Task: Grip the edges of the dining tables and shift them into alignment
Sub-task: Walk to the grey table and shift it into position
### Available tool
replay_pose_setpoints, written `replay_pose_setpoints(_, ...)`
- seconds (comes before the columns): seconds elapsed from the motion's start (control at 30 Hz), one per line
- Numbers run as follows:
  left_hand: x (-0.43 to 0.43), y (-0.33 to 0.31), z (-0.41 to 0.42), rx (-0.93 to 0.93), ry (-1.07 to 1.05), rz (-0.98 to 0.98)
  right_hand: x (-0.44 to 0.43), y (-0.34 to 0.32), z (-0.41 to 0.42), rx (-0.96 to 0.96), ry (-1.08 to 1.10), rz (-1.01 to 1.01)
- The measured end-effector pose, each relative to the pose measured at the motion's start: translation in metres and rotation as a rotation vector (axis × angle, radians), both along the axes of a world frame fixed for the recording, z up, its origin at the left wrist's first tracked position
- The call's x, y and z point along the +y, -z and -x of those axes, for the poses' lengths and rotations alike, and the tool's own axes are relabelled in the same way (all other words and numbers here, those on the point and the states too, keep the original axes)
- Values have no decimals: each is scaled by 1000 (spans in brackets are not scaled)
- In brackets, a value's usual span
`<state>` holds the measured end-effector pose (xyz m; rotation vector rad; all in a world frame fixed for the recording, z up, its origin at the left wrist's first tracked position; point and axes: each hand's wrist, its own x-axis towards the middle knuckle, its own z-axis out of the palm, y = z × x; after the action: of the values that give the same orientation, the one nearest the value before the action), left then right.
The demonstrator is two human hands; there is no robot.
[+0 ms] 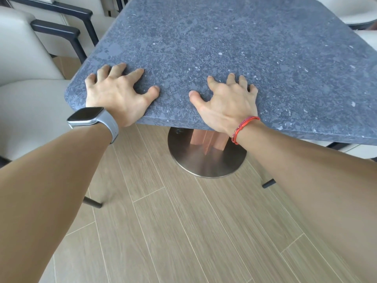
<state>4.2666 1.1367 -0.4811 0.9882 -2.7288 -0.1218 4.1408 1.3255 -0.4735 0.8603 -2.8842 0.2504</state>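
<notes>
1. The dining table (pixel 234 48), a dark grey speckled slab with rounded corners, fills the view from 11 o'clock round to 3 o'clock. Only this one table is in view, so I cannot tell what it is to be lined up with.
2. The left hand (pixel 116 97) lies at 10 o'clock, close to the slab's near left corner. Its fingers are spread wide and bent at the knuckles, with the tips bearing down on the top. The thumb lies on top too, so nothing wraps under the rim.
3. The right hand (pixel 226 105) sits at 1 o'clock and is spread the same way. The heel of its palm overhangs the near edge (pixel 173 121).
4. This looks like a friction hold rather than a clamp. Planting both palms apart along one side probably lets the person slide or swivel the top without lifting it.
5. A round steel base (pixel 206 162) under a reddish column (pixel 208 139) rests on the wood-look floor (pixel 183 231) at about 5 o'clock. With a single pedestal, a push off centre would likely turn the table, which suits hands set either side of the column.
6. A cream chair (pixel 30 94) stands just beside the left corner at 9 o'clock, and another chair (pixel 359 11) sits at 2 o'clock. Both could catch the slab if it swings.
7. A smartwatch (pixel 87 117) is on the left wrist and a red bracelet (pixel 242 127) on the right.
</notes>
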Motion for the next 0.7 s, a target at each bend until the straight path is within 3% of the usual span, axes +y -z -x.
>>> replay_pose_setpoints(0.7,3,1,0,17,-17,-33,3,1,0,-19,-17,-21)
